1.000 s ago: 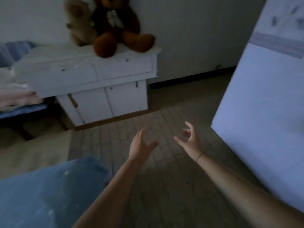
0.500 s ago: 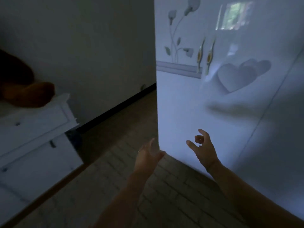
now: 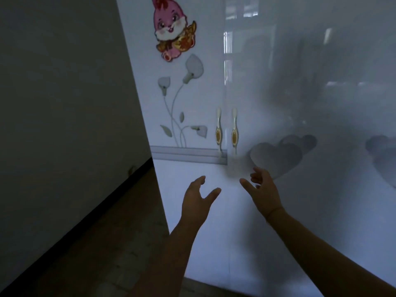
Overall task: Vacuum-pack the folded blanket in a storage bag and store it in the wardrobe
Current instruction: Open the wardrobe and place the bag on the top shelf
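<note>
A glossy white wardrobe (image 3: 278, 221) fills the right side of the view, its doors closed. Two slim handles, the left handle (image 3: 218, 130) and the right handle (image 3: 234, 130), flank the gap between the doors. My left hand (image 3: 196, 201) is raised in front of the left door, fingers relaxed and empty, below the handles. My right hand (image 3: 262, 192) hovers beside it under the right handle, fingers loosely spread, holding nothing. The blanket and the storage bag are out of sight.
A pink rabbit sticker (image 3: 173, 28) and flower decals (image 3: 182, 108) decorate the left door; heart shapes (image 3: 278, 155) mark the right one. A plain wall (image 3: 64, 103) with a dark skirting board stands to the left, above a tiled floor (image 3: 107, 254).
My view has swung right and up from the dresser and teddy bears to the wardrobe front. Both hands stay raised and empty, now closer to the door handles.
</note>
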### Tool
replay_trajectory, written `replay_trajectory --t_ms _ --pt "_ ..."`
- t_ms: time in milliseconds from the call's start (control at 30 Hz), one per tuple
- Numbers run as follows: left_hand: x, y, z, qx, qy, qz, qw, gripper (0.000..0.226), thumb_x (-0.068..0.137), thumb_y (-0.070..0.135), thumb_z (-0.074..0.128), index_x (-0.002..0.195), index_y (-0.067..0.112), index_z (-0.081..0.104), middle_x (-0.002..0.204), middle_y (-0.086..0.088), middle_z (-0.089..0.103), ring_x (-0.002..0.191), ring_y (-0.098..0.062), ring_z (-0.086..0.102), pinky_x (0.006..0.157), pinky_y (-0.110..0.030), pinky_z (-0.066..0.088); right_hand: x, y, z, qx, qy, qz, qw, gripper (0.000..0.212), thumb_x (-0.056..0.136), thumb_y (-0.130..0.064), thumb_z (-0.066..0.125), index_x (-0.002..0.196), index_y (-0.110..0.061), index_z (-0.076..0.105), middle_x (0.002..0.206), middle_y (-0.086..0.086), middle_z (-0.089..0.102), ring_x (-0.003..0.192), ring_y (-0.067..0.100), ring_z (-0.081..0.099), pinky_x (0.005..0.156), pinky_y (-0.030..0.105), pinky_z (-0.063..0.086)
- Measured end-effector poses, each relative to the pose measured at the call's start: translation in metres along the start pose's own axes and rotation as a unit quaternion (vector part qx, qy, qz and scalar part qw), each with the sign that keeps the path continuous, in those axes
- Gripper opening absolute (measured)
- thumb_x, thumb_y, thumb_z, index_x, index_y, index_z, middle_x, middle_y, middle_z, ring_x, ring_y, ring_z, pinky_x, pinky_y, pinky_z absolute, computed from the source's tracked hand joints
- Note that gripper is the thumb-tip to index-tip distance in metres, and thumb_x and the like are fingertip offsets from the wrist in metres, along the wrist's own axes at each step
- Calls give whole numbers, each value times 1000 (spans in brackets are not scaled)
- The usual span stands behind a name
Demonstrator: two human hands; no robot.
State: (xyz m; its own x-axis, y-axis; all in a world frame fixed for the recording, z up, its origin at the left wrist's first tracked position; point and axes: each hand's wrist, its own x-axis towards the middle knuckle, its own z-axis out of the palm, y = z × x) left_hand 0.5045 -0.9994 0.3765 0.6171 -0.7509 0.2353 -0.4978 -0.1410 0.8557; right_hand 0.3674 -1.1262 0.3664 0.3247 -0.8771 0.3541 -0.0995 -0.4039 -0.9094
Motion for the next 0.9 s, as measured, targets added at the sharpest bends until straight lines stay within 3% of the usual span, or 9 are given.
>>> replay_trajectory --t_ms 100,233,367,433,500,600,767,900 --pt "65 6 10 -17 -7 32 999 65 88 41 67 143 19 42 143 3 49 132 -12 43 108 -28 35 57 1 26 4 14 -23 1000 57 84 -25 69 133 -12 43 116 -1 50 107 12 49 92 25 40" --pt "139 8 21 -49 -22 52 997 65 89 40 66 144 17 41 143 2 49 132 -10 43 101 -20 34 119 3 65 15 0 -48 999 54 84 -27 67 131 -14 44 117 -3 50 109 12 48 93 27 42" --pt "202 9 29 -104 -53 42 992 64 91 39 63 147 18 39 144 6 46 130 -7 41 97 -19 35 158 11 97 36 -6 -26 999 67 81 -49 64 134 -13 44 124 -3 53 113 12 51 99 32 44" --pt "227 14 33 -132 -74 46 987 60 93 37 62 146 19 39 137 12 44 126 -3 39 96 -20 37 171 20 106 39 3 -21 999 66 82 -47 64 136 -13 44 126 0 57 113 13 55 100 36 46" --pt "250 10 41 -144 -88 50 984 50 93 35 63 138 17 49 135 7 54 125 -10 50 98 -26 46 177 26 113 45 -2 -26 999 59 84 -39 64 135 -16 46 127 -2 58 112 8 56 98 31 48" --pt "263 6 51 -167 -116 51 978 35 91 35 65 118 13 60 112 -7 68 107 -22 64 92 -37 55 178 30 118 35 4 -48 998 42 87 -27 64 127 -22 52 117 -8 63 104 -4 58 86 14 49" --pt "250 -1 39 -183 -149 71 969 16 92 30 65 99 16 59 89 4 64 82 -4 61 71 -16 50 167 35 118 30 66 -37 997 46 83 -21 70 124 -19 50 118 -4 57 107 4 55 86 12 43" --pt "225 -13 17 -199 -170 95 960 16 91 28 67 101 17 59 84 7 62 77 -3 60 68 -15 51 141 35 120 4 76 -25 997 48 82 -19 72 122 -24 45 113 -8 53 102 0 52 81 4 40"
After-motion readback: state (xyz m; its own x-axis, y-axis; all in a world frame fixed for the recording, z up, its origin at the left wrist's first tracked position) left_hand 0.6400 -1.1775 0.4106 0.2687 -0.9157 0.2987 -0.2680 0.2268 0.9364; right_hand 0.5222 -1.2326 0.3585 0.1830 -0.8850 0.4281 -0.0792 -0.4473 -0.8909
